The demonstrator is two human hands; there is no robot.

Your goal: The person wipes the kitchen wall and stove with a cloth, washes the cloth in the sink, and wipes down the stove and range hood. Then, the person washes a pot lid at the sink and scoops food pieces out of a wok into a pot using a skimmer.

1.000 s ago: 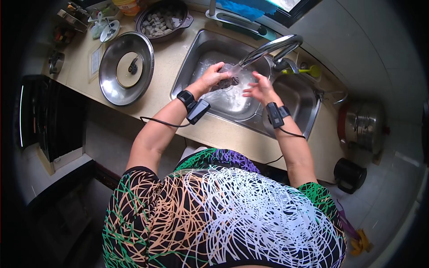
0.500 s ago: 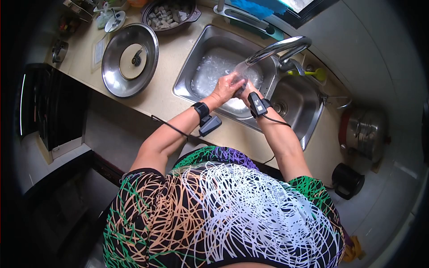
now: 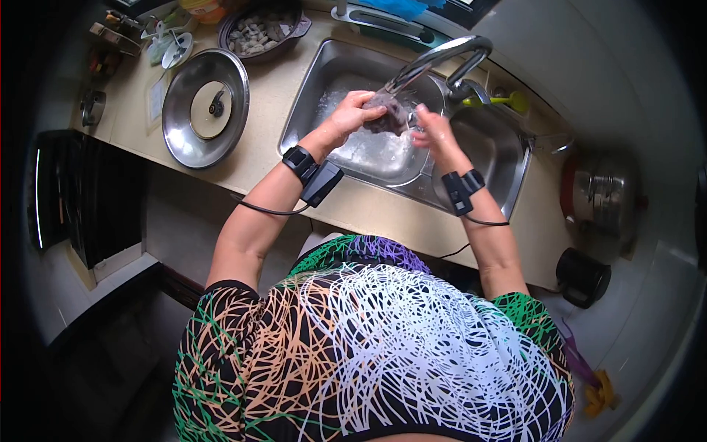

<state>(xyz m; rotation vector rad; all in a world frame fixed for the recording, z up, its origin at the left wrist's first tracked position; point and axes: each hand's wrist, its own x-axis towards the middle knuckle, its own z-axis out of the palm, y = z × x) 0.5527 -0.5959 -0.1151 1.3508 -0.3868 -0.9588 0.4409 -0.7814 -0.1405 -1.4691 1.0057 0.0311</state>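
Rinsing: left hand [image 3: 352, 116] closed on a dark wet piece [image 3: 391, 120] under the running faucet [image 3: 440, 57]; can't tell what the piece is. Clock below uses that piece as hub. Piece sits over the larger basin [image 3: 300, 107], water splashing off it. Left hand comes in from 9 o'clock, thumb and fingers pinching its near edge. Right hand [image 3: 436, 135] at 3–4, grip loose, fingers apart, just beside the piece; motion blur, contact can't be confirmed. Faucet arches in from 1 o'clock. Black modules strapped on both wrists: left module [image 3: 322, 184] at 7–8, right module [image 3: 458, 193] at 4–5, each with a cable; pale marks on the right one too small to read. On the table [image 3: 266, 125] at 9, a round steel dish [image 3: 179, 141] with a pale disc inside and a dark part on it; pale card [image 3: 155, 102] just past it, print not legible. Dark pot [image 3: 282, 50] at 10, full of greyish pieces; orange tub [image 3: 204, 10] beyond it carries a label, cropped by the edge and unreadable. Blue cloth [image 3: 398, 7] at 12. Yellow-green spoon [image 3: 518, 101] just above 3, black mug [image 3: 584, 278] at 4.
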